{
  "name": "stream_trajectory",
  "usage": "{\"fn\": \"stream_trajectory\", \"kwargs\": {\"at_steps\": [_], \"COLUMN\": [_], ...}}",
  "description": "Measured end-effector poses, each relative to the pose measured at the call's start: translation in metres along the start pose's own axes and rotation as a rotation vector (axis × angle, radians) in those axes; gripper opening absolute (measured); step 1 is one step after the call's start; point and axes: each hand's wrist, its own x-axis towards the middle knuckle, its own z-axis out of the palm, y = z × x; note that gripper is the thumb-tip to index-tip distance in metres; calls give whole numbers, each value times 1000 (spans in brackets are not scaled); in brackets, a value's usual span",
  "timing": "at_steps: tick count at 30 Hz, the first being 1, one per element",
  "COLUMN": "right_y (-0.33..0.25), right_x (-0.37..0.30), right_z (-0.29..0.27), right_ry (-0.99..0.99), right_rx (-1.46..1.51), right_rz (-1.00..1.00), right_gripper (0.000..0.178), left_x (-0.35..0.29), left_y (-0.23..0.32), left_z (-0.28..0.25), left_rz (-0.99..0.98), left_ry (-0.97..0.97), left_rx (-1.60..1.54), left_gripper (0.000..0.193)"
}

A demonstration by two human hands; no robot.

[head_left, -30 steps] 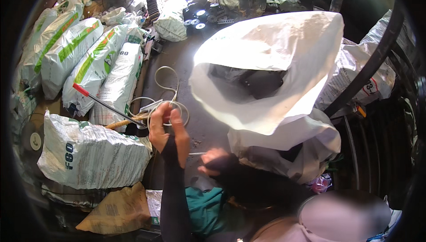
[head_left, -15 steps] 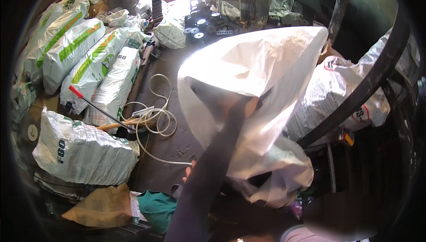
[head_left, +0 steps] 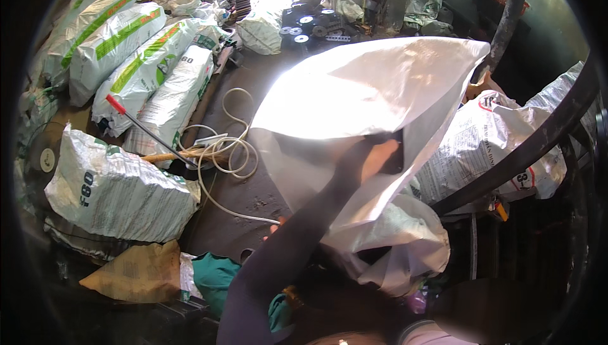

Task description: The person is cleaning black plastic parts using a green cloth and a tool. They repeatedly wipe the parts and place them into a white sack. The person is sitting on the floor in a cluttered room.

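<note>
My left arm, in a dark sleeve, comes up from the lower edge and reaches across into the mouth of a large white sack (head_left: 373,92). There my left hand (head_left: 379,158) is bent round a dark piece that I cannot make out, its fingers mostly hidden. The sack's mouth gapes toward me, and its far wall rises above the hand. Below it, the crumpled lower part (head_left: 411,240) of the sack sags in folds. Fingertip-like skin (head_left: 274,226) shows beside my forearm; I cannot tell whose it is. My right hand is out of sight.
Full white-and-green bags (head_left: 117,44) lie in a row at left, with another filled bag (head_left: 126,187) nearer. A pale hose (head_left: 237,152) coils on the floor by a red-tipped rod (head_left: 149,130). Dark curved bars (head_left: 525,139) cross printed sacks (head_left: 462,145) at right. Black spools (head_left: 304,25) lie far off.
My left hand has shifted right, and more of it shows inside the sack. The sack's mouth has spread wider. The whole view has shifted slightly.
</note>
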Motion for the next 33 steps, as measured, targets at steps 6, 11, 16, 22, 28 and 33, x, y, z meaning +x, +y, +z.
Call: {"fn": "stream_trajectory", "kwargs": {"at_steps": [6,11,16,22,28,33], "right_y": [0,-11,-12,38,81,14], "right_x": [8,4,-46,-137,-137,-97], "right_z": [-3,-20,33,214,233,144], "right_ry": [35,188,91,-616,-947,-751], "right_rx": [8,-110,-104,-247,-418,-250], "right_rz": [15,-102,-444,-107,115,103], "right_gripper": [35,35,35,25,28,28], "left_x": [-79,-170,-270,-295,-296,-304], "left_y": [119,151,107,-8,-88,-100], "left_z": [-17,-71,-141,-234,-272,-283], "left_rz": [20,186,392,458,593,557], "left_ry": [303,341,472,481,659,763], "left_rx": [728,266,-270,-934,-907,-614], "left_gripper": [107,98,62,60,57,63]}}
